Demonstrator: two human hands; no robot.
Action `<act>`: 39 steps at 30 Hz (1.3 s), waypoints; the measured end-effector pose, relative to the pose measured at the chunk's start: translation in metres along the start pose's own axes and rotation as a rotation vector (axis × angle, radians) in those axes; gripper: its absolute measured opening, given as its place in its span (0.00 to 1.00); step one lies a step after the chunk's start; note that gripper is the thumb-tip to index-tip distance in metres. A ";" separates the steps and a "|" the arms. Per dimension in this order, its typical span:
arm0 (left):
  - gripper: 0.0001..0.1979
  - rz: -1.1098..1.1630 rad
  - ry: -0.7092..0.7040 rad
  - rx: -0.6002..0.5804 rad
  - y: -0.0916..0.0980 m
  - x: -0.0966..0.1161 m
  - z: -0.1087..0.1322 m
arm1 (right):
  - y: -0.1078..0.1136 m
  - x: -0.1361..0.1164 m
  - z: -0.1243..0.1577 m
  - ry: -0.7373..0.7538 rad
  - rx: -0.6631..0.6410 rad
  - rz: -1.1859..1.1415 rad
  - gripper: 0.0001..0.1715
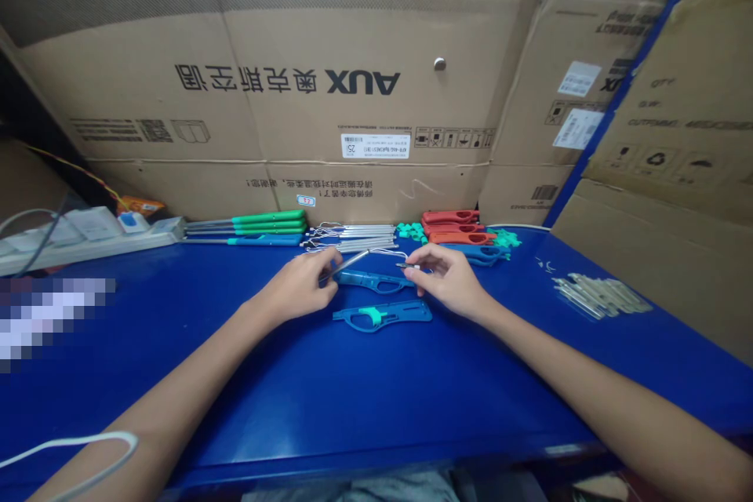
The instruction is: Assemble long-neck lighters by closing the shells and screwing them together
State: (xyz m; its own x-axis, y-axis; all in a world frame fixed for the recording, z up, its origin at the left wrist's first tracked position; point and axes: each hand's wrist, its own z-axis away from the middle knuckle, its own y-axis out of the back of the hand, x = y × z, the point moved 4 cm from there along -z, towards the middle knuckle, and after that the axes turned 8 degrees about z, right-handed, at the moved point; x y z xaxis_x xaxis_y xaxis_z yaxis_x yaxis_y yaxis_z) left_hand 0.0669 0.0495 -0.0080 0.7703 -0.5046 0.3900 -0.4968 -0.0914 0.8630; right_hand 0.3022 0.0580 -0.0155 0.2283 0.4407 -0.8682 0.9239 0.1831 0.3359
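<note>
My left hand (306,282) is closed on a slim metal tube (355,260) that points up and to the right. A thin white wire (388,252) runs from the tube toward my right hand (444,278), whose fingertips pinch a small dark-tipped piece (405,266); its kind I cannot make out. Under and between the hands lies a blue lighter handle half (376,281), partly covered by my fingers. Nearer to me lies a second blue handle half (412,314) with a green trigger (372,317) set in it.
Behind the hands lie several metal tubes with wires (368,233), green triggers (410,231) and red handle halves (452,216). Long lighters with green handles (267,223) lie left, beside a power strip (158,235). Clear strips (603,296) lie right. Cardboard (282,31) walls the blue table (264,408).
</note>
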 end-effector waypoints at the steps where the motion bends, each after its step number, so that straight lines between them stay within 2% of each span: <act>1: 0.11 0.007 -0.002 -0.010 -0.002 0.001 0.000 | -0.001 -0.001 0.001 0.000 -0.012 -0.001 0.13; 9: 0.08 0.077 -0.077 -0.075 -0.012 0.019 0.001 | -0.015 -0.006 0.012 -0.026 -0.143 0.061 0.11; 15: 0.05 0.069 -0.152 -0.130 -0.011 0.034 0.005 | -0.019 -0.008 0.016 0.078 -0.161 0.145 0.07; 23: 0.04 0.061 -0.174 -0.148 -0.006 0.034 0.005 | -0.017 -0.009 0.016 0.159 -0.185 0.303 0.05; 31: 0.02 0.045 -0.191 -0.191 -0.008 0.034 0.006 | -0.017 -0.016 0.021 0.380 -0.246 0.508 0.09; 39: 0.02 0.033 -0.210 -0.233 -0.012 0.038 0.006 | -0.016 -0.013 0.022 0.370 -0.307 0.540 0.08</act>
State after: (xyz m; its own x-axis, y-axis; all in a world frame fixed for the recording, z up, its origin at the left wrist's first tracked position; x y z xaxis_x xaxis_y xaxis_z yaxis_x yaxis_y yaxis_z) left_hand 0.0991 0.0261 -0.0059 0.6435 -0.6726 0.3655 -0.3967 0.1152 0.9107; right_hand 0.2915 0.0297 -0.0172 0.4593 0.7983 -0.3896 0.5714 0.0702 0.8177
